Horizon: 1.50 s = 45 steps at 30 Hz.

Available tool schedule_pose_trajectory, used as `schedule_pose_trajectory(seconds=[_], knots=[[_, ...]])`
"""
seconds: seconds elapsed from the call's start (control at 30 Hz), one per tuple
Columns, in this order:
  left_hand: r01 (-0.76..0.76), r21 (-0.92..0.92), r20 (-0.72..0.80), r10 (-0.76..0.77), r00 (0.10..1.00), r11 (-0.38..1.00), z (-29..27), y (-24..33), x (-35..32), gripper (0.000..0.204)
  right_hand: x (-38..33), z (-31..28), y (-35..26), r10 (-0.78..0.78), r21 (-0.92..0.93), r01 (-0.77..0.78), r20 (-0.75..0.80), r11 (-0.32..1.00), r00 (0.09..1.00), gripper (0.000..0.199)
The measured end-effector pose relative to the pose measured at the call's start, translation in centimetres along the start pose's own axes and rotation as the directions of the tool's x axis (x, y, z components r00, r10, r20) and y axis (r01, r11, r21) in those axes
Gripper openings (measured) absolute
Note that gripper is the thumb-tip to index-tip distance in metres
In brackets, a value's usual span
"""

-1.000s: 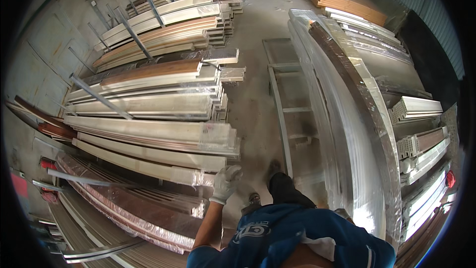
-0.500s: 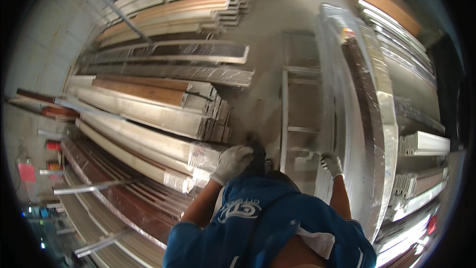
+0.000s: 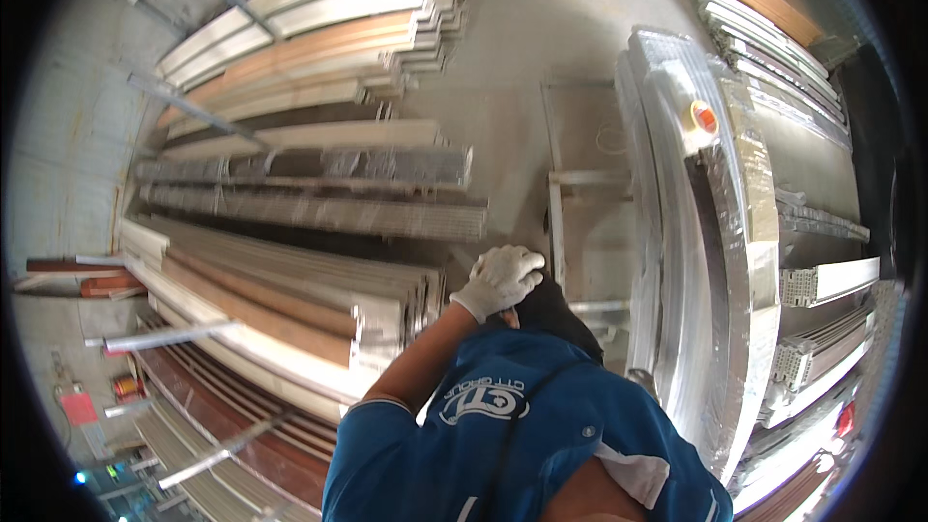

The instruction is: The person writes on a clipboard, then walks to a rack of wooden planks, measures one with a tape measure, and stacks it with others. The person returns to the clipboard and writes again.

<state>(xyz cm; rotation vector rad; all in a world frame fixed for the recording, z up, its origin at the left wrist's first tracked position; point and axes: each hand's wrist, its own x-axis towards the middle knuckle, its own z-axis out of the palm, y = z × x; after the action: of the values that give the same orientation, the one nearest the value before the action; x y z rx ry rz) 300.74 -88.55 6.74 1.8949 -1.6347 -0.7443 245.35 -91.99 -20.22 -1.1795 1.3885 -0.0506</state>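
Left hand [image 3: 501,278], white-gloved, loosely curled and gripping nothing, hanging over the floor just off the end of a stack of long profiles [image 3: 290,304]. Right hand out of sight behind the blue shirt [image 3: 503,435]. Wrapped bundle [image 3: 735,232] at right, tape roll [image 3: 704,117] on top.

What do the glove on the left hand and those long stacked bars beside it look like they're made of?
Glove: white knitted fabric, probably cotton, matte and ribbed at the cuff. Bars: likely aluminium profiles, some silvery, some with a brown wood-look finish, judging by the thin hollow ends and the sheen.
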Motion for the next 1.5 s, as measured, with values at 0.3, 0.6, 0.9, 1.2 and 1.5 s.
schedule_pose_trajectory(seconds=[0.3,0.6,0.9,1.2,1.5], knots=[[0.086,0.162,-0.032,-0.082,0.996,0.983,-6.5,-9.8,15.0,0.022,14.7,4.0,-19.8,0.357,0.347,-0.308,-0.085,0.886,0.930,0.022],[0.170,0.130,0.159,-0.190,0.969,0.977,-12.4,-16.4,26.9,0.017,22.1,7.3,-45.1,-0.059,0.066,0.075,-0.222,0.995,0.973,0.024],[0.203,0.225,0.309,-0.268,0.913,0.953,-22.6,-33.5,44.4,0.026,40.3,12.2,-65.3,-0.307,-0.373,0.169,-0.349,0.912,0.886,0.026],[0.127,0.013,-0.095,-0.125,0.988,0.992,-43.3,-44.3,66.7,0.022,57.6,14.5,-85.9,-0.094,0.067,0.103,-0.133,0.992,0.987,0.021],[0.054,-0.198,-0.127,-0.081,0.989,0.979,-47.9,-52.0,92.6,0.025,74.1,13.1,-95.7,0.153,0.079,-0.140,-0.176,0.987,0.973,0.016]])
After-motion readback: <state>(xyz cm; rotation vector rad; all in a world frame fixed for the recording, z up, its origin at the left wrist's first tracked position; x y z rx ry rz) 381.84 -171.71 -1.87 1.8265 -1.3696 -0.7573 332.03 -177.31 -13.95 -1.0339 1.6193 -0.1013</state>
